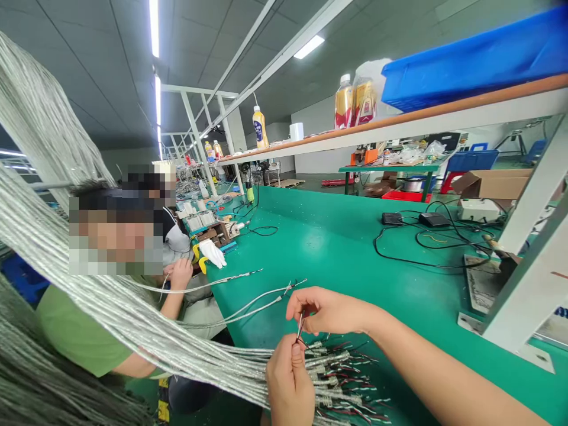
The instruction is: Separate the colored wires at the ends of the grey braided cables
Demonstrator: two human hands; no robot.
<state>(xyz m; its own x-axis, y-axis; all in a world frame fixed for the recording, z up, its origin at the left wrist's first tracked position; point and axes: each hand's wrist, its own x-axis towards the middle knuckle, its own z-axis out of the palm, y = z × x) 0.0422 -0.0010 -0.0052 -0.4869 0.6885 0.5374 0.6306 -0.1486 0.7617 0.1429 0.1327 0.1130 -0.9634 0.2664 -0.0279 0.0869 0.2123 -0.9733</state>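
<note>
A thick bundle of silvery braided cables (pixel 213 361) sweeps in from the left and lies on the green bench. Its stripped ends (pixel 355 378) fan out in fine red, black and white wires. My left hand (pixel 290 376) is closed, thumb up, around one cable near its stripped end. Just above it my right hand (pixel 328 310) pinches the thin wires (pixel 300 326) that stick up out of the left hand. Beside my hands, a few separate cables (pixel 261 305) lie on the bench with their ends bared.
A co-worker in a green shirt (pixel 75 325) sits at left, handling a cable. White gloves (pixel 213 253) lie by a bench fixture (pixel 213 231). A shelf (pixel 399 121) carries bottles and a blue bin (pixel 470 65). Black pedals (pixel 432 220) with cords and a white post (pixel 515 284) stand right.
</note>
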